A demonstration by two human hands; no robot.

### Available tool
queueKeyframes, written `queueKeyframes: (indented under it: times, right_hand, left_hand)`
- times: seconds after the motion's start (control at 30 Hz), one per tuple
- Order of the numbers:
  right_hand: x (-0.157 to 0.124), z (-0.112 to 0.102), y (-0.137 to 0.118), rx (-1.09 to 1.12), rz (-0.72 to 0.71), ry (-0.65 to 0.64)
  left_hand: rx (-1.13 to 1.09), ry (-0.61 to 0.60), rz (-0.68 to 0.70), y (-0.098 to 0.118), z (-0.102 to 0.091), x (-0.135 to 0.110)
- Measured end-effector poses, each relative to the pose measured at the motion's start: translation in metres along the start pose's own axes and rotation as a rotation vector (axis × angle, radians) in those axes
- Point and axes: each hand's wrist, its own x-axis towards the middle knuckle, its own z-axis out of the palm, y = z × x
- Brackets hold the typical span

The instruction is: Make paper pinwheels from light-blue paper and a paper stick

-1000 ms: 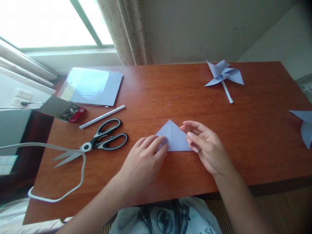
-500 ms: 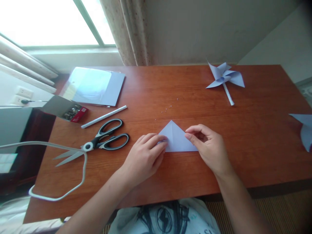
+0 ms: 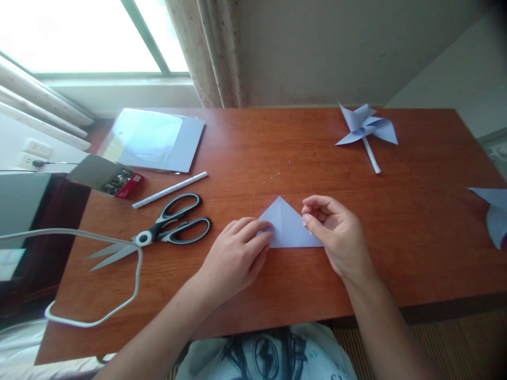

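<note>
A white sheet of paper (image 3: 283, 224) folded into a triangle lies on the desk, its peak pointing away from me and a crease running down its middle. My left hand (image 3: 241, 250) is closed over the left side of the triangle, its fingers pressing there and hiding that corner. At the right slanting edge is my right hand (image 3: 335, 232), fingers curled and thumb tip close to the index finger in a pinch. Its thumb overlaps the paper's edge, and the right corner is partly hidden behind the hand.
Scissors (image 3: 160, 227) lie open on the left, with a white cable (image 3: 137, 279) across their blades. Behind them are a rolled paper stick (image 3: 170, 190), an open small box (image 3: 114, 179) and packaged paper sheets (image 3: 190, 145). A paper pinwheel (image 3: 366, 126) lies back right; another paper piece (image 3: 497, 219) is cut off at right.
My right hand has lifted slightly at the paper's right edge, its index finger rising a little off the thumb. My left hand and the folded paper hold their place.
</note>
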Motion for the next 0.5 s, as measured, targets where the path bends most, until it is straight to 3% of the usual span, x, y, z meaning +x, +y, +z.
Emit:
queueKeyframes:
  times: [0.5]
  right_hand:
    - [-0.008, 0.005, -0.015, 0.219, 0.126, -0.081]
  left_hand:
    - [-0.001, -0.022, -0.009, 0.0, -0.001, 0.0]
